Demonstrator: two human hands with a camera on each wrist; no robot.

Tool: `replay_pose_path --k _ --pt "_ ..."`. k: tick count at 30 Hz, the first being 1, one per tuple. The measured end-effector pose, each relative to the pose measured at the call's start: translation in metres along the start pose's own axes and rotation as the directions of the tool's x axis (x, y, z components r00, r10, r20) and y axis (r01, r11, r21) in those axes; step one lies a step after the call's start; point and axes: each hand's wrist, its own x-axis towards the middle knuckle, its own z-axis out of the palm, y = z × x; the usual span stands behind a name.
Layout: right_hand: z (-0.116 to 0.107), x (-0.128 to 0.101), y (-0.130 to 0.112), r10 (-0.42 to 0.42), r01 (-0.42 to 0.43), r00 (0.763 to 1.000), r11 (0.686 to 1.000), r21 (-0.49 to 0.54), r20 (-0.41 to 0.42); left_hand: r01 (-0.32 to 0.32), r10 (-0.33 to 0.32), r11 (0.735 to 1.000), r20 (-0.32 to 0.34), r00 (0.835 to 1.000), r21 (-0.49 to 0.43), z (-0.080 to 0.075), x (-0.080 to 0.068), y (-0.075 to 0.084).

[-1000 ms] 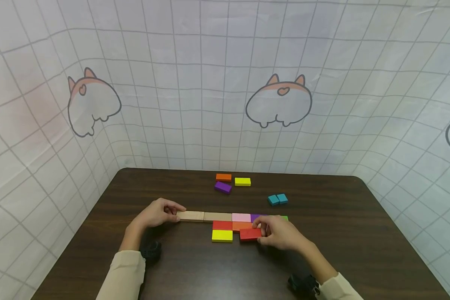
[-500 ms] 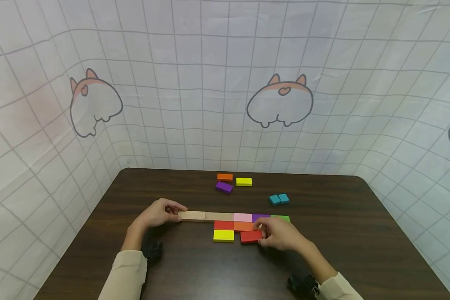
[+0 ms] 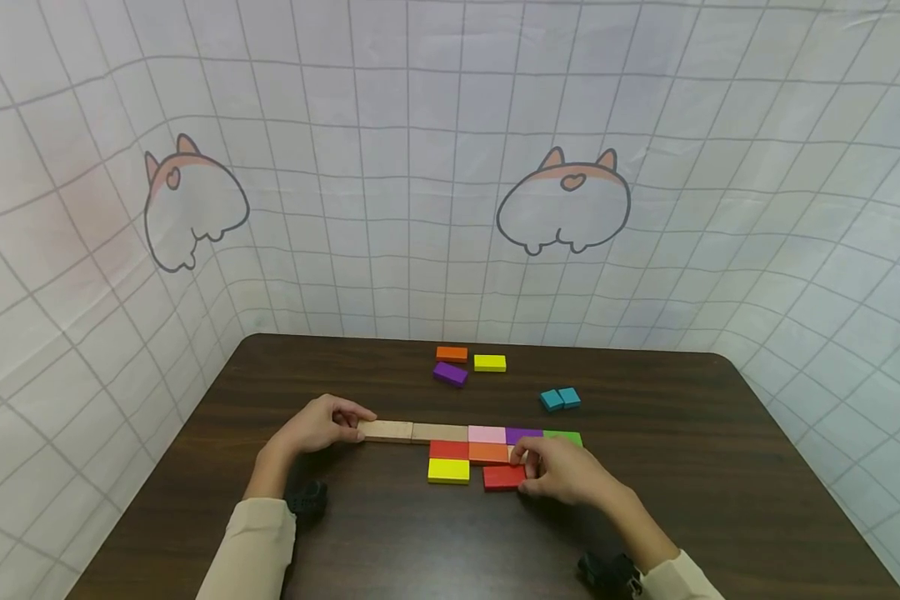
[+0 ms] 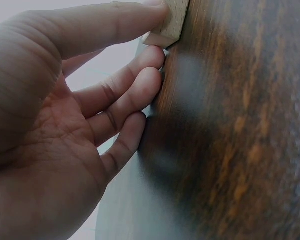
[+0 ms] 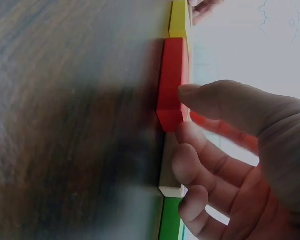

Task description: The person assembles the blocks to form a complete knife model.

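In the head view my left hand (image 3: pixel 318 429) holds the left end of a plain wooden block (image 3: pixel 387 431), thumb on its near side. A row runs right from it: another wooden block (image 3: pixel 439 432), then pink (image 3: pixel 487 434), purple (image 3: pixel 523 434) and green (image 3: pixel 564 436) blocks. Below lie a red block (image 3: pixel 448 450), an orange block (image 3: pixel 488 452) and a yellow block (image 3: pixel 448 472). My right hand (image 3: pixel 566 471) pinches a second red block (image 5: pixel 171 80) by its right end, just on the near side of the orange one. A pale block (image 5: pixel 171 182) is partly hidden behind the right fingers.
Toward the back of the dark table (image 3: pixel 330 367) lie an orange block (image 3: pixel 452 354), a yellow block (image 3: pixel 490 363) and a tilted purple block (image 3: pixel 450 374). Two small teal blocks (image 3: pixel 560 399) sit right of them. A white grid-patterned curtain (image 3: pixel 390 208) surrounds the table.
My right hand has drawn the red block slightly toward me, leaving a small gap from the orange one. The left hand keeps its place on the wooden block.
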Motion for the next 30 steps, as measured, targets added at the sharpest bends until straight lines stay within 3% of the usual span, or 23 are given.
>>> replay_pose_path --k 9,30 --pt "-0.001 0.003 -0.003 0.038 -0.038 0.999 0.999 0.004 0.032 -0.006 0.006 1.0 0.003 1.0 -0.004 -0.001 -0.001 0.001" --pt "0.011 0.011 -0.01 0.025 -0.025 1.0 1.0 0.007 -0.007 0.009 -0.009 1.0 -0.003 1.0 -0.008 0.0 -0.001 0.002"
